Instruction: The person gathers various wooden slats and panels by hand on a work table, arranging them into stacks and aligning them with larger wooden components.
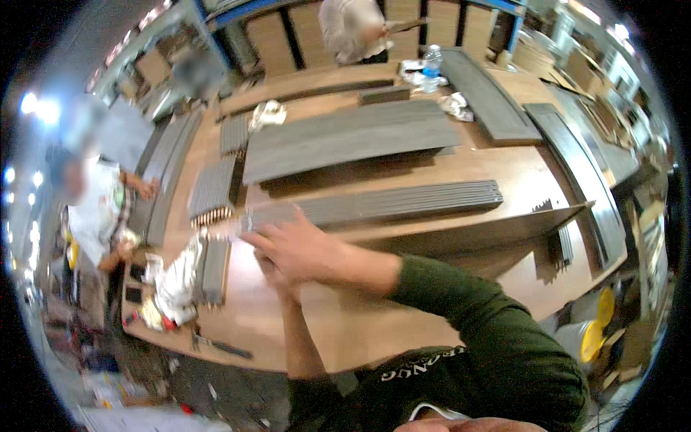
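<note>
My right hand (296, 246) reaches across from the right, over my left hand (276, 276). Its blurred fingers bend together and point left, beside the near left end of a long bundle of dark grey strips (403, 205). Whatever they may hold is too smeared to make out. Most of my left hand lies behind the right one, so its fingers are hidden. Left of both hands is a short stack of grey slats (214, 270), next to a crumpled white cloth (180, 281). Beyond them sits a block of grey strips with light brown ends (214, 186).
A wide grey panel (345, 140) lies mid-table; a thin board (489, 234) stands on edge to the right. A hammer (223, 347) rests at the near left edge. A water bottle (431, 68) stands far off. One person (101, 205) works at left, another (353, 32) at the far side.
</note>
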Demonstrator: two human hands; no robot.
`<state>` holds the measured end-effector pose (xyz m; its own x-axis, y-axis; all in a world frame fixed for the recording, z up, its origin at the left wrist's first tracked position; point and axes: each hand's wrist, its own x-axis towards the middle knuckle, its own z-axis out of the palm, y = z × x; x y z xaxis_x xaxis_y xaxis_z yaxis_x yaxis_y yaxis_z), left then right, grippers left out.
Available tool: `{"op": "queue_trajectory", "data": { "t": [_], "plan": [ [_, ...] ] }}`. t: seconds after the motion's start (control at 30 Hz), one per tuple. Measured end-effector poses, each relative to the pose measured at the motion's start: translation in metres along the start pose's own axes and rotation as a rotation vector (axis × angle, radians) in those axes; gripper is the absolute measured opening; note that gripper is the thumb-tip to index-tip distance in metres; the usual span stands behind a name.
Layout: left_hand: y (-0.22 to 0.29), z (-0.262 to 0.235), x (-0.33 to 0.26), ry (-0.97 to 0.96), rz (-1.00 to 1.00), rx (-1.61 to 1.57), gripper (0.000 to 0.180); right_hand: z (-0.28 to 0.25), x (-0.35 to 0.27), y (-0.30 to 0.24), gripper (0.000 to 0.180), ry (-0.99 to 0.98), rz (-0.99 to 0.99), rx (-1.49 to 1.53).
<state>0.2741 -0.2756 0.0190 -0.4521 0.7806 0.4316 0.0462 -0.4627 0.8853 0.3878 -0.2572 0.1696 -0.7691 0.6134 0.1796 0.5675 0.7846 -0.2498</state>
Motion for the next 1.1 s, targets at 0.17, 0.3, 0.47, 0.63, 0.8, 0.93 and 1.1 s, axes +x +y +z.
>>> {"op": "queue_trajectory", "data": {
  "t": [0.17,0.3,0.47,0.63,0.8,0.93,1.1],
  "plan": [
    [0.049,-0.046,-0.013,-0.317,-0.088,0.034,0.061,-0.043,-0.213,0.052,0.07,-0.067,0.495,-0.14],
    [0.12,-0.079,0.021,-0.509,-0.007,0.156,0.101,-0.036,-0.338,0.052,0.035,0.004,0.832,-0.21],
    [0.18,0.066,0.065,-1.106,0.182,0.766,0.046,-0.015,-0.376,0.025,0.02,0.171,0.797,-0.046],
    [0.059,0.144,0.038,-1.516,0.49,1.032,0.033,-0.024,-0.346,0.011,0.009,0.016,0.796,0.03],
    [-0.073,0.088,0.042,-1.436,0.889,1.119,0.04,-0.022,-0.336,0.014,0.007,0.233,0.777,0.075],
    [-0.036,0.123,0.017,-1.834,0.729,1.029,0.026,-0.027,-0.356,0.019,0.009,0.193,0.819,0.097],
    [0.003,0.15,0.001,-1.866,0.657,1.125,0.033,-0.031,-0.351,0.022,0.011,0.211,0.795,0.06]
  ]
}}
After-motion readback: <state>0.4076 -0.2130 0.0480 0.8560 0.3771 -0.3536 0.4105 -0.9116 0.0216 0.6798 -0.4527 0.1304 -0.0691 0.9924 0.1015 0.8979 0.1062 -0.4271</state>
